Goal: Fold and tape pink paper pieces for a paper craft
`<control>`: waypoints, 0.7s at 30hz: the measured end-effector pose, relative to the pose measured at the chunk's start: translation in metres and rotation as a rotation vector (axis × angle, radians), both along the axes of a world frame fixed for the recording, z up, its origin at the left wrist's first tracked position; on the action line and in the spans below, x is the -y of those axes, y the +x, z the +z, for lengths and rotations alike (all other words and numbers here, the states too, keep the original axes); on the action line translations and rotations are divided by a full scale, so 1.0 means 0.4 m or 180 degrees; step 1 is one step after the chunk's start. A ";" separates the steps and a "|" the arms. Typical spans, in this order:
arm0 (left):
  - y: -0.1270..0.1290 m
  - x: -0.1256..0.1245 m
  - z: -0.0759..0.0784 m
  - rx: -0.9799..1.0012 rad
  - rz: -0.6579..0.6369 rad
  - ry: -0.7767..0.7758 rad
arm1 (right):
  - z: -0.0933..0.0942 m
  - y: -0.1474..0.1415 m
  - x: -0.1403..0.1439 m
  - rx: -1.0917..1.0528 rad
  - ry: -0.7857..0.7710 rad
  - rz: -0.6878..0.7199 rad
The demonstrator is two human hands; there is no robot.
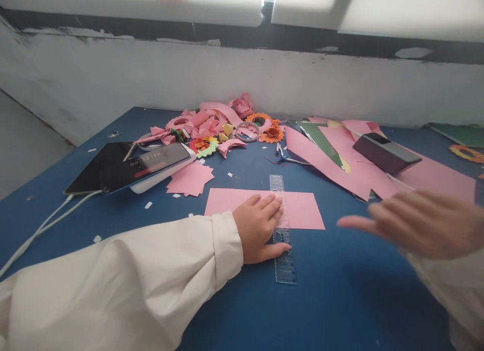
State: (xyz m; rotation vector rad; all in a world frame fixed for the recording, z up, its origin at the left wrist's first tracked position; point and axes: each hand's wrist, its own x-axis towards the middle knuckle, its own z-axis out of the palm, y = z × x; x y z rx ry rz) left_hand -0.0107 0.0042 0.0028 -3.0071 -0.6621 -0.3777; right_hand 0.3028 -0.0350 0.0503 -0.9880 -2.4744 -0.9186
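The clear plastic ruler [283, 230] lies on the blue table [340, 300] with its long axis running straight away from the person, its near end bare on the table and its far half laid across the flat pink paper rectangle [302, 210], so ruler and paper cross at right angles. The left hand [259, 230] is the nearer one to it: it sits just to the left of the ruler, palm down and fingers spread flat, fingertips pressing on the ruler where it crosses the paper and the thumb touching the ruler's near stretch, gripping nothing but pinning both down. Its cream sleeve [151, 280] comes in low from the near left corner. The right hand [419, 222] hangs well to the right of the ruler, above the table and blurred, fingers stretched out loosely and pointing back toward the ruler, and it looks empty. Beyond the ruler's far end lie what look like small blue-handled scissors [282, 157]. Farther right of the ruler a dark rectangular box [385, 152] rests on big loose pink paper sheets [340, 164]. Left of the ruler, a black phone [145, 167] lies tilted on a white block beside a dark tablet. Farthest back is a heap of pink scraps and orange paper flowers [223, 126].
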 end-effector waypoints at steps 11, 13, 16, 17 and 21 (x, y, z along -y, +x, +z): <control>-0.003 -0.018 0.004 -0.0034 -0.0126 0.0021 | -0.082 -0.035 -0.015 0.0460 0.0093 0.0499; -0.003 -0.018 0.003 -0.0044 -0.0130 0.0027 | -0.082 -0.031 -0.010 0.0459 0.0073 0.0469; -0.003 -0.018 0.002 -0.0057 -0.0125 0.0037 | -0.074 -0.029 -0.007 0.0501 0.0063 0.0468; -0.003 -0.018 0.001 -0.0061 -0.0123 0.0041 | -0.071 -0.029 -0.008 0.0530 0.0068 0.0499; -0.003 -0.018 0.000 -0.0072 -0.0110 0.0060 | -0.055 -0.029 -0.019 0.0654 0.0154 0.0743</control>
